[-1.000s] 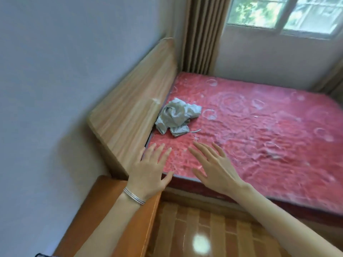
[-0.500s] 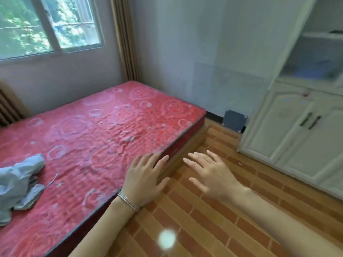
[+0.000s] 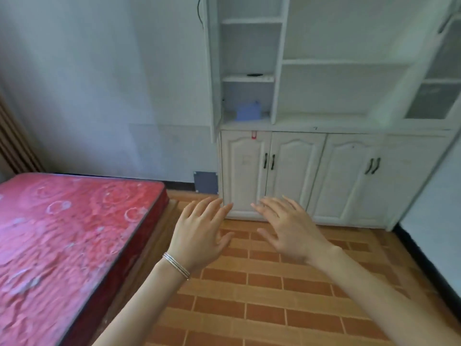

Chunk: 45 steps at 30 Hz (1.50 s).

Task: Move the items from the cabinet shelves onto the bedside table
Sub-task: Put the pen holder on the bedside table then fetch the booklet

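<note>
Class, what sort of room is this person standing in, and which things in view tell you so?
Most likely a bedroom in a home: a red mattress lies at the left, and a white cabinet with open shelves and closed lower doors stands against the far wall.

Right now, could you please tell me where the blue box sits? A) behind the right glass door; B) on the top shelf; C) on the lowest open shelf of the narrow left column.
C: the blue box rests on the lowest open shelf in the narrow left column of the white cabinet.
</note>
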Available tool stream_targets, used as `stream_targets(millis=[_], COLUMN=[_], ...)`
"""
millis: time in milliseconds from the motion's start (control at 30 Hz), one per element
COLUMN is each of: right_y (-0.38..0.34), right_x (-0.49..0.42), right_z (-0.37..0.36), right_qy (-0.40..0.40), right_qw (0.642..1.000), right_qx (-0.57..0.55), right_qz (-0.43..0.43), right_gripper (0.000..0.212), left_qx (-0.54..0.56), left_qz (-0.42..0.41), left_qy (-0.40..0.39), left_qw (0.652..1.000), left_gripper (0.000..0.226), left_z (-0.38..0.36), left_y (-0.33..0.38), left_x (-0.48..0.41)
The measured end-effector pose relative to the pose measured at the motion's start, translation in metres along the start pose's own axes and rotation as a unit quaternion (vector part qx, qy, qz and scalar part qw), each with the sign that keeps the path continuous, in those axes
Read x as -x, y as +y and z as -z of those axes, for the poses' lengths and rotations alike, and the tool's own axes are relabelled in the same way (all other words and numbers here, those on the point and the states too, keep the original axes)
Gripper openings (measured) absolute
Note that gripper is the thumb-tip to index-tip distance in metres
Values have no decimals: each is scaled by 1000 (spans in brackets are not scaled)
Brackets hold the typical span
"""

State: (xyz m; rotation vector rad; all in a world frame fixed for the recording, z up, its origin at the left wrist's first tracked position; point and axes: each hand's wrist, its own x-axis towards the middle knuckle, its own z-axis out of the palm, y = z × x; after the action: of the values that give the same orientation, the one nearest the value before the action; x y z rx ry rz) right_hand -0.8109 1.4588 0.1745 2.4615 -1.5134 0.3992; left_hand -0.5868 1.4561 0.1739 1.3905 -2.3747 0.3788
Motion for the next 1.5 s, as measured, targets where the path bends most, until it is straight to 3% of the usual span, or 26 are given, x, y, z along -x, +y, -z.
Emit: stream_targets(millis=[400,733,1000,1500], right_y=[197,295,348,433], right_x=[-34,-73,-129,-350], right_z=[32,32,-18,-32], right_qy=[68,111,109,198], right_qw=[997,992,992,977], right_qx=[46,54,58,74], right_qz=[1,4,-16,-15], right_gripper=[55,52,50,50], left_qx=[-31,-47,-31,-38], left_qz=[-10,-11,-20,-55], left_qy=[51,53,41,101], left_qw=[998,997,998,993], left_gripper=[60,61,61,60], left_z=[-43,-79,-131,-159], left_y=[89,110,72,-58], left_x=[-184,-284,-354,-555])
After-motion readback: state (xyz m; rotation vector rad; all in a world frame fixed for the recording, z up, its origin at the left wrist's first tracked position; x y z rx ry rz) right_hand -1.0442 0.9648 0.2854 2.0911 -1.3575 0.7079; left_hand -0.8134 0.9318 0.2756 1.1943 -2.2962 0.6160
